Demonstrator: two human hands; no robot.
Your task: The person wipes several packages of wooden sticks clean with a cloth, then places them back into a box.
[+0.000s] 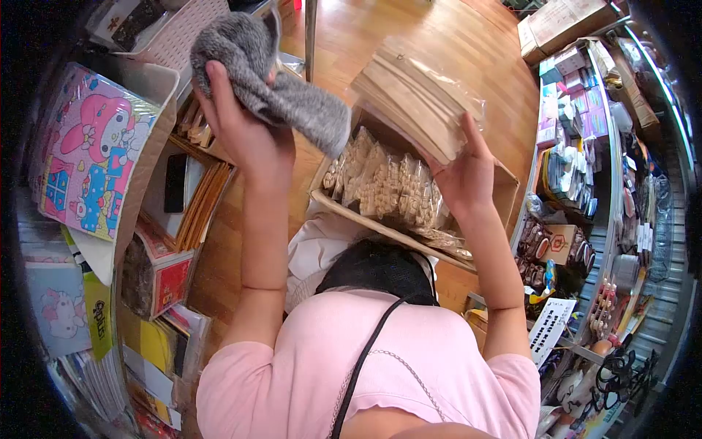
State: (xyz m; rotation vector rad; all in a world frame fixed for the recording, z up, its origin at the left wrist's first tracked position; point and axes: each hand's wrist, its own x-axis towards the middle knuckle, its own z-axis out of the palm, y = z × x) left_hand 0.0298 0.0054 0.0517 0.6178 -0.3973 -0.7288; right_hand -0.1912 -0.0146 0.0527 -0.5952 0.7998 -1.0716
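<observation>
My left hand [252,143] is raised at upper left, its fingers wrapped round a grey fuzzy cloth [311,113] that droops to the right. On the other side my right hand [472,175] grips a clear plastic pack of flat, light-brown wooden-looking pieces [413,102] by its lower right edge. Below the pack stands an open cardboard box [504,179]. Inside it are several clear bags of small beige pieces [387,179], whose exact kind I cannot make out.
At left, a carton holds a cartoon-printed pack [95,157]; a dark phone [175,183] lies near brown envelope-like sheets [201,208]. Shelving on the right carries small boxes [585,110] and a printed sign [552,329]. A closed carton [559,25] sits at the back right on the wooden floor [351,36].
</observation>
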